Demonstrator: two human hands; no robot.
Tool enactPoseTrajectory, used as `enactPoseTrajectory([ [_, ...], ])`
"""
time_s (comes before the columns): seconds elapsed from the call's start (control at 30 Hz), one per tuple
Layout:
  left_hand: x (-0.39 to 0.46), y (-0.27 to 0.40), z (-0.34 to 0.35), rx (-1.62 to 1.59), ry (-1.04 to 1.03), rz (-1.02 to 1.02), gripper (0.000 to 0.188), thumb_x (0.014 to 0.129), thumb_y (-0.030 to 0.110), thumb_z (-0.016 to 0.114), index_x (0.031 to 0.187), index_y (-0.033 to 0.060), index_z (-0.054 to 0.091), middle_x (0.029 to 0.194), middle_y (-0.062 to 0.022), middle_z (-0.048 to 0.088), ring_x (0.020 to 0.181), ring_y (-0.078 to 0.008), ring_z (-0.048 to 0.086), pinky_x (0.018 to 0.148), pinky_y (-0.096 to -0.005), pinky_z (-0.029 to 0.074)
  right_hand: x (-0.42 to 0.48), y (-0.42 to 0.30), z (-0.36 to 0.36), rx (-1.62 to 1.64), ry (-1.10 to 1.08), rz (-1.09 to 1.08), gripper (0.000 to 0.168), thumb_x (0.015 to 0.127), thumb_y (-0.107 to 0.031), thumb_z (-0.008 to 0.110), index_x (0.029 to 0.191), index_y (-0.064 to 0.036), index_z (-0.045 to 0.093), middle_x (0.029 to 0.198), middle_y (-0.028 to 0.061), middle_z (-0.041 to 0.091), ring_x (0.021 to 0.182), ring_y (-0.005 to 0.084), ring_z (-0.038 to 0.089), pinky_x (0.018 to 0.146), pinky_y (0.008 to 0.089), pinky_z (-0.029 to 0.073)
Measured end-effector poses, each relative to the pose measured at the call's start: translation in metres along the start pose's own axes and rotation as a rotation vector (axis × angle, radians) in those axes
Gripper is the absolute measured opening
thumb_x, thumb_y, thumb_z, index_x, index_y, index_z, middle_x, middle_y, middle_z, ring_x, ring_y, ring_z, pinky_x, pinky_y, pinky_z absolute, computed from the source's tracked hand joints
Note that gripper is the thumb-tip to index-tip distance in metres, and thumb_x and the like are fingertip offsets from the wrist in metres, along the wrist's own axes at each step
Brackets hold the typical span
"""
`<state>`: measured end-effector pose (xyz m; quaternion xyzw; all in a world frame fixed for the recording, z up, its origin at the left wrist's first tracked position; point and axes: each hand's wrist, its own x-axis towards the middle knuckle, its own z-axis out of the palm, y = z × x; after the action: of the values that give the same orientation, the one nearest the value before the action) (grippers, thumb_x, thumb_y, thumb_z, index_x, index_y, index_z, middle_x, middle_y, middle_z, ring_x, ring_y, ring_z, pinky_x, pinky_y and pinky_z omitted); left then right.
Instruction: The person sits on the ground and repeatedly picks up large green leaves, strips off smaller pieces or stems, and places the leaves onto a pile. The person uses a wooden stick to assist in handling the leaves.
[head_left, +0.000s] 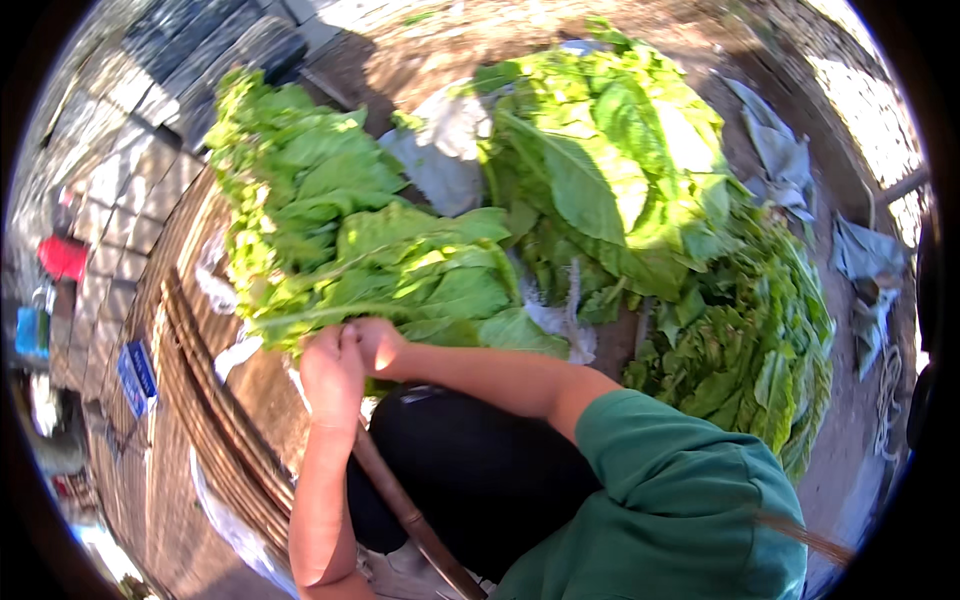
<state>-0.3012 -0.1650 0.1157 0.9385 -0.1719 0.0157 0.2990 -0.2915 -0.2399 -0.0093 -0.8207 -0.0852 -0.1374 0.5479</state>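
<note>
My left hand (330, 367) and my right hand (377, 346) meet at the near edge of a pile of broad green leaves (435, 289), which look like tobacco. Fingers of both hands are curled together near a pale leaf midrib (337, 313). Whatever they may pinch between them is hidden. Below the hands, a brown jointed pole (405, 510), apparently bamboo, slants down past my dark-clothed knee (465, 450). Its upper end passes out of sight by my left wrist.
More leaves are heaped at the upper left (300, 165), the upper right (600, 150) and the right (757, 352). A bundle of thin brown poles (217, 405) lies to the left, near a blue box (137, 379) bearing writing. Grey cloth (776, 150) and rope (887, 397) lie at right.
</note>
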Motion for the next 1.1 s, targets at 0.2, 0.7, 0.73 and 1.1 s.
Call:
enactPoseTrajectory([
  [0.2,-0.007,0.001,0.009,0.547,0.061,0.209,0.018,0.083,0.019,0.055,0.072,0.0049,0.056,0.064,-0.0151,0.057,0.060,-0.0339,0.056,0.055,-0.0416,0.045,-0.037,0.006,-0.108,-0.121,0.015,-0.227,0.020,0.071,-0.012,0.063,0.089,-0.008,0.057,0.088,0.0106,0.059,0.080,0.0291,0.058,0.067,0.0382,0.048],
  [0.7,-0.001,0.015,0.007,0.324,0.037,0.050,0.014,0.084,0.012,0.052,0.085,0.0021,0.062,0.073,-0.0162,0.061,0.066,-0.0322,0.059,0.060,-0.0377,0.046,-0.170,0.185,-0.441,-0.864,0.604,1.394,0.117,0.061,-0.038,0.078,0.140,-0.029,-0.007,0.144,0.0166,0.018,0.123,0.0311,0.036,0.093,0.0455,0.039],
  [0.73,0.000,0.018,0.009,0.326,0.034,0.051,0.014,0.084,0.013,0.052,0.085,0.0022,0.061,0.072,-0.0160,0.061,0.066,-0.0323,0.059,0.060,-0.0378,0.046,-0.175,0.198,-0.445,-0.747,0.683,1.395,0.116,0.062,-0.036,0.078,0.140,-0.029,-0.007,0.142,0.0167,0.021,0.120,0.0316,0.040,0.091,0.0437,0.041],
  [1.1,0.001,0.017,0.009,0.315,0.039,0.047,0.015,0.085,0.014,0.051,0.084,0.0017,0.061,0.073,-0.0154,0.061,0.067,-0.0322,0.059,0.060,-0.0376,0.045,-0.229,0.165,-0.415,-0.096,0.485,1.115,0.079,0.070,-0.017,0.069,0.134,0.001,0.027,0.112,0.0215,0.053,0.098,0.0270,0.055,0.083,0.0350,0.046],
])
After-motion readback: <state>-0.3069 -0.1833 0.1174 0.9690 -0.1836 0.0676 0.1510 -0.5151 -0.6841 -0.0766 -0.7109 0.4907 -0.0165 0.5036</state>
